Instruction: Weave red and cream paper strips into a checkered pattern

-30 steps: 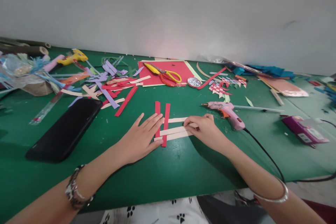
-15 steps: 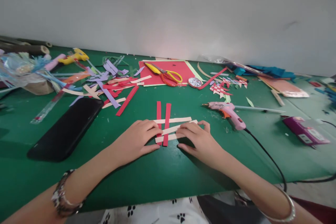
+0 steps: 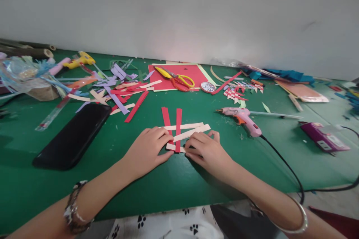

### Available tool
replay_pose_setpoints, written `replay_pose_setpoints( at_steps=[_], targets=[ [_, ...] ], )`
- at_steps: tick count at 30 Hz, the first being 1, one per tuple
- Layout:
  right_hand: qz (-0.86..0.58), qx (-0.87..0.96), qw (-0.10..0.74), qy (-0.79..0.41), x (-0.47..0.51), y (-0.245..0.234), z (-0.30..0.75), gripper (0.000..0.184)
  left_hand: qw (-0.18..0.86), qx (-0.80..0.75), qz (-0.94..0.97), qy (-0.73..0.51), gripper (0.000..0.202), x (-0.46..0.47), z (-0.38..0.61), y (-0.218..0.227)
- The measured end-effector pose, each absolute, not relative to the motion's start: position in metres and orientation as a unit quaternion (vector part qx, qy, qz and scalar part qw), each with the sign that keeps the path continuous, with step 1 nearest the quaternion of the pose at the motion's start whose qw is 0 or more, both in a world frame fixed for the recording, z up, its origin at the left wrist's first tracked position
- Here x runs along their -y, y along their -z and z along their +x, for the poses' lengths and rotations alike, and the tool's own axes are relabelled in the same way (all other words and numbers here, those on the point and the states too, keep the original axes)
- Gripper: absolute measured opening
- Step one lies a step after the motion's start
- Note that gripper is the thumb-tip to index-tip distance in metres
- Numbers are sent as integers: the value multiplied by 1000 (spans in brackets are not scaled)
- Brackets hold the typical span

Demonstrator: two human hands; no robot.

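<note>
Two upright red paper strips [image 3: 178,123] cross three cream paper strips [image 3: 192,132] in a loose weave on the green table. My left hand [image 3: 150,145] is at the left side of the weave, thumb and fingers closed around the crossing of the left red strip and the lowest cream strip [image 3: 171,146]. On the opposite side, my right hand [image 3: 209,149] pinches the right end of that lowest cream strip, its fingertips covering the end. The middle cream strip slants up to the right, above my right fingers.
A pink glue gun [image 3: 243,116] with a black cord lies at right, near a purple box [image 3: 322,136]. At left are a black phone [image 3: 73,136] and loose paper strips [image 3: 117,99]. Scissors [image 3: 175,78] rest on red paper [image 3: 157,82] behind.
The lowest cream strip's right end has come down under my right hand, which shifted slightly left and down. The left red strip now leans left at its top, and the middle cream strip slants more.
</note>
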State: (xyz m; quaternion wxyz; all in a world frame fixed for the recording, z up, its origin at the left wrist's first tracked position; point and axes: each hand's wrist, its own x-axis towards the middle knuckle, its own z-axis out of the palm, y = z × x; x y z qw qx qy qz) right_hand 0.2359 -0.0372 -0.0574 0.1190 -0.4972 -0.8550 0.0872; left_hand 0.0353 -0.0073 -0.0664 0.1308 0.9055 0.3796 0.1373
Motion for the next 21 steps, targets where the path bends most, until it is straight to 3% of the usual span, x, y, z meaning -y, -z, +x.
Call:
replay_pose_setpoints(
  at_steps=[12, 21],
  targets=[
    [-464, 876, 123, -36, 40, 57, 241, 6, 86, -317, 929, -171, 13, 7, 29, 66],
    [-487, 858, 117, -115, 39, 58, 237, 15, 123, -327, 925, -150, 14, 3, 32, 69]
  ],
)
